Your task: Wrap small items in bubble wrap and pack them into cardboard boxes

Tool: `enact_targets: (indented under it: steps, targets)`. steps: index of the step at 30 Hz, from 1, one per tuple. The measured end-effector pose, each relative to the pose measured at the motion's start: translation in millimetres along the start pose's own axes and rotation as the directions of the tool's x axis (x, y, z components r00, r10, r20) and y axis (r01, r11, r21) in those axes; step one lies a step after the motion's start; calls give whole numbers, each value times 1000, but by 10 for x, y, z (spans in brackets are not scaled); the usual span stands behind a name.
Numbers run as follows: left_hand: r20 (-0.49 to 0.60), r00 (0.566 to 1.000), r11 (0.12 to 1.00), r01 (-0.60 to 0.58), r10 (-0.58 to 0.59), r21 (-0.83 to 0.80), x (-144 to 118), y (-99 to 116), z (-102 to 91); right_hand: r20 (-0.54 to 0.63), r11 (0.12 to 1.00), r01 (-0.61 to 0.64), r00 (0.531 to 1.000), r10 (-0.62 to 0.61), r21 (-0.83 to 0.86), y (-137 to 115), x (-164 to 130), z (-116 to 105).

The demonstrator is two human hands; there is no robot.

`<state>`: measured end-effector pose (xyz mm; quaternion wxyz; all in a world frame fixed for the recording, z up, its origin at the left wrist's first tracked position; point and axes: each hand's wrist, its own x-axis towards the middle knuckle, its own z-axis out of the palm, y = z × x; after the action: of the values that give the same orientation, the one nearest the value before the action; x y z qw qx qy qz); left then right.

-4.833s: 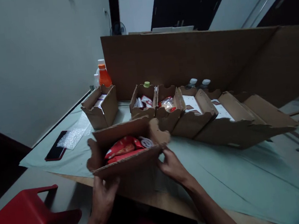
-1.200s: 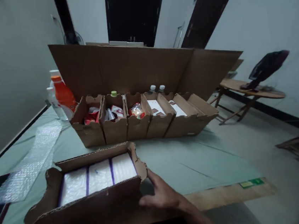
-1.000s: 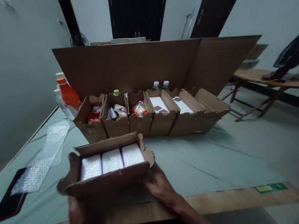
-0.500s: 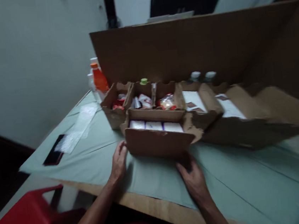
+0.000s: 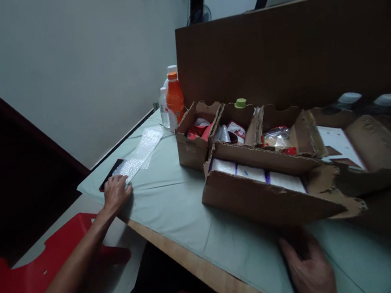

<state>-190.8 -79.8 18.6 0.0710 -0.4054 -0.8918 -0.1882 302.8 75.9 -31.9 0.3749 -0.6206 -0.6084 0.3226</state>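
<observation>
My left hand rests at the near end of a strip of bubble wrap, its fingers stretched over the edge. That strip partly covers a dark phone on the table, right at my fingertips. My right hand is on the cloth in front of a low cardboard box, thumb apart from the fingers; the fingertips are dim and blurred in its shadow. Several white packs with purple edges sit in a row inside this box.
Behind it, more cardboard bins hold red and clear packets. An orange bottle and a clear bottle stand at the back left. A tall cardboard panel rises behind. A red plastic stool is at the lower left.
My left hand has left the box's left side and reached left to the bubble wrap and phone. My right hand stays near the box's front. The view has turned left.
</observation>
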Motion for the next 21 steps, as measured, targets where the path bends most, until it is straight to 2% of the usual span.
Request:
enact_targets:
  steps: [3, 6, 10, 13, 17, 18, 19, 21]
  targets:
    - [59, 997, 994, -46, 40, 100, 105, 1, 47, -18, 1000, 18, 1000, -18, 5, 43, 20, 15]
    - [75, 995, 985, -75, 64, 153, 207, 46, 61, -35, 999, 44, 998, -44, -1, 77, 36, 26]
    - [45, 996, 984, -86, 80, 157, 282, 143, -65, -52, 999, 51, 997, -51, -11, 42, 36, 8]
    - [-2, 996, 991, -86, 87, 98, 188, 291, -260, -88, 995, 55, 995, -48, 81, -55, -43, -61]
    - [-11, 992, 983, -122, 122, -139, -202, 635, -492, -256, 978, 56, 967, -3, 200, -248, -353, -147]
    - [8, 990, 968, -135, 140, -211, -332, 753, -511, -236, 974, 61, 972, -8, 216, -300, -460, -138]
    - [37, 986, 947, -145, 162, -285, -467, 885, -509, -166, 971, 70, 986, -32, 230, -352, -570, -110]
    - [108, 970, 900, -156, 217, -408, -738, 1188, -439, 94, 960, 98, 987, -127, 262, -462, -787, 5]
